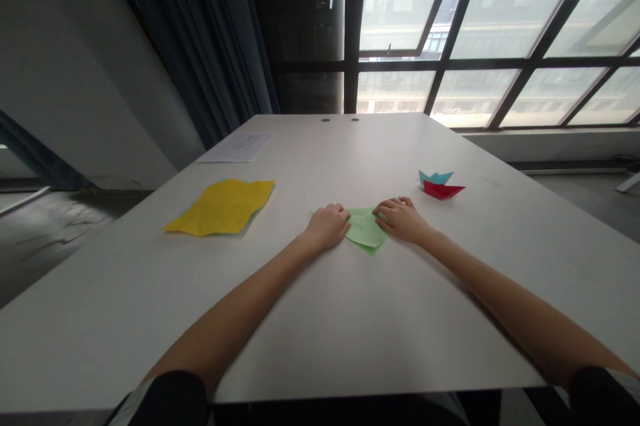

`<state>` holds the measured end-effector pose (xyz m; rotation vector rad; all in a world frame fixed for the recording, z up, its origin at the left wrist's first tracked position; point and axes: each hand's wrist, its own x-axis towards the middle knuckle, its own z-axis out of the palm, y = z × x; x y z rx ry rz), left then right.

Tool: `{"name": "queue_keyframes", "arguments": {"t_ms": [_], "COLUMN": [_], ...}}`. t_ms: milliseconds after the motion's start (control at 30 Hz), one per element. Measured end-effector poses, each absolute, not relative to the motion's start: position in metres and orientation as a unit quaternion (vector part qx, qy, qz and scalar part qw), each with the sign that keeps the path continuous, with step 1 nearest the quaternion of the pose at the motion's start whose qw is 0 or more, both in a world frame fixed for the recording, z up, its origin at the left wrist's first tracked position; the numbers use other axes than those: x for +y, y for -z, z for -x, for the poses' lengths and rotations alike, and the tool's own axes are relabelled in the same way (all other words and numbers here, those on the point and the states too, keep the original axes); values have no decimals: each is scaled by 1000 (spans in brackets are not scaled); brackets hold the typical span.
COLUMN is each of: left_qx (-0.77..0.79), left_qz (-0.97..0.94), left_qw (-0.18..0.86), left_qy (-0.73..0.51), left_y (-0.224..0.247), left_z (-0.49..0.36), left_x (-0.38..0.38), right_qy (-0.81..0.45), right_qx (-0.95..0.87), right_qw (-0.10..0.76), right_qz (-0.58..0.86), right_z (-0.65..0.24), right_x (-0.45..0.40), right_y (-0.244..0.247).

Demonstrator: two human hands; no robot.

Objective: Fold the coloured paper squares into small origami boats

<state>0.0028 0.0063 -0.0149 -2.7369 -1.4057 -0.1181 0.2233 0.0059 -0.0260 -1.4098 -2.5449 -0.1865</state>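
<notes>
Left hand (327,227) and right hand (404,221) grip part-folded green paper (366,229), with finished paper boats (443,191) at its two o'clock, unfolded yellow paper (224,207) at nine.

folded pale-green paper sheet (365,229) on white flat-topped table (350,319), yellow four-sided paper sheet (227,207) left, red folded-paper boat (442,192) right, blue folded-paper boat (437,178) just behind it

Light green paper (366,229), folded in layers, lower corner pointing nearer, flat on the white table (370,319)
</notes>
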Motion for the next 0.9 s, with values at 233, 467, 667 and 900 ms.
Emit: {"name": "queue_keyframes", "arguments": {"t_ms": [233, 467, 667, 900], "left_qx": [-503, -514, -553, -570], "left_qz": [864, 849, 817, 805], "left_qw": [-28, -108, -135, -129], "left_qy": [16, -58, -93, -103], "left_y": [23, 22, 18, 20], "left_z": [-13, -9, -2, 0], "left_x": [-5, -3, 1, 3], "right_qy": [98, -22, -97, -130], "right_qx": [-879, -888, -872, -841], "right_qw": [100, 43, 10, -22], "right_qz": [456, 457, 479, 524], "right_z": [-204, -210, -221, -245], "right_x": [-8, -4, -1, 8], "right_y": [29, 37, 39, 35]}}
